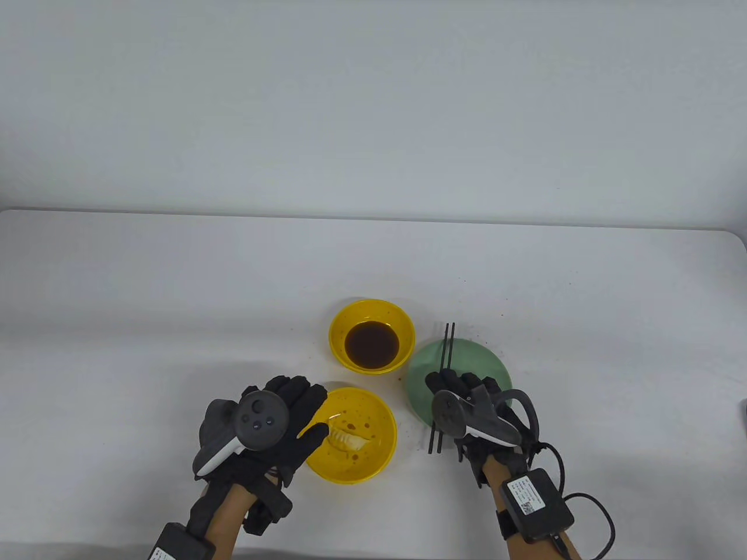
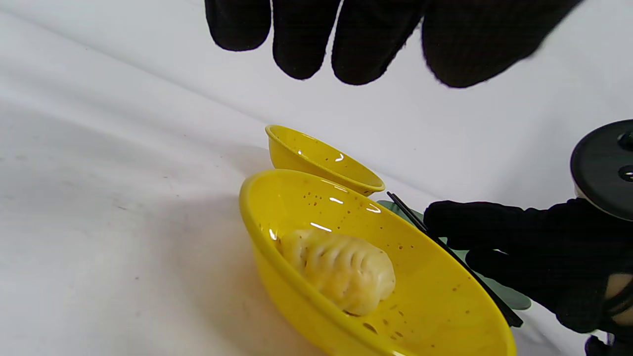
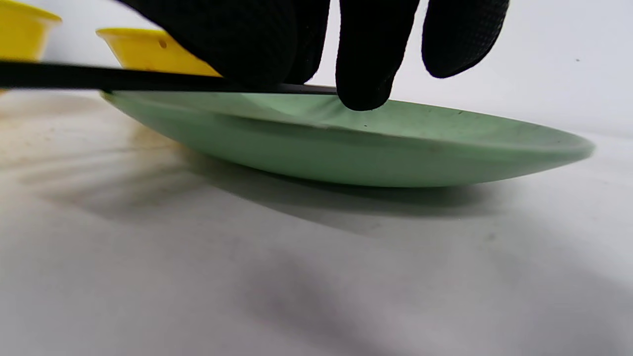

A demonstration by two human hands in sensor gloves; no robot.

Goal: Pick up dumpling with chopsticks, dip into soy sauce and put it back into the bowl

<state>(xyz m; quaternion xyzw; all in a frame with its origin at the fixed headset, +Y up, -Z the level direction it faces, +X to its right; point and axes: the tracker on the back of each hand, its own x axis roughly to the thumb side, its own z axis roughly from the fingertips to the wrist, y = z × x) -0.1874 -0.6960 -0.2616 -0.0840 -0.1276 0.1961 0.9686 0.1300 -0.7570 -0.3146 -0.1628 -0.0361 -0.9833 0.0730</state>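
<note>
A pale pleated dumpling [image 1: 348,438] [image 2: 341,269] lies in the near yellow bowl [image 1: 382,408] [image 2: 296,316], whose inside is speckled with sauce. Behind it stands a second yellow bowl [image 1: 341,326] [image 2: 321,160] holding dark soy sauce [image 1: 372,344]. A pair of black chopsticks [image 1: 449,344] [image 3: 74,78] lies across the green plate [image 1: 475,359] [image 3: 395,158]. My right hand [image 1: 446,382] reaches down on them and its fingers [image 3: 368,89] close around their middle. My left hand [image 1: 303,408] hovers at the dumpling bowl's left rim, its fingers [image 2: 301,49] straight and holding nothing.
The white table [image 1: 175,291] spreads wide to the left, right and back. Small brown sauce spots mark it around the plate and bowls. The three dishes stand close together near the front centre.
</note>
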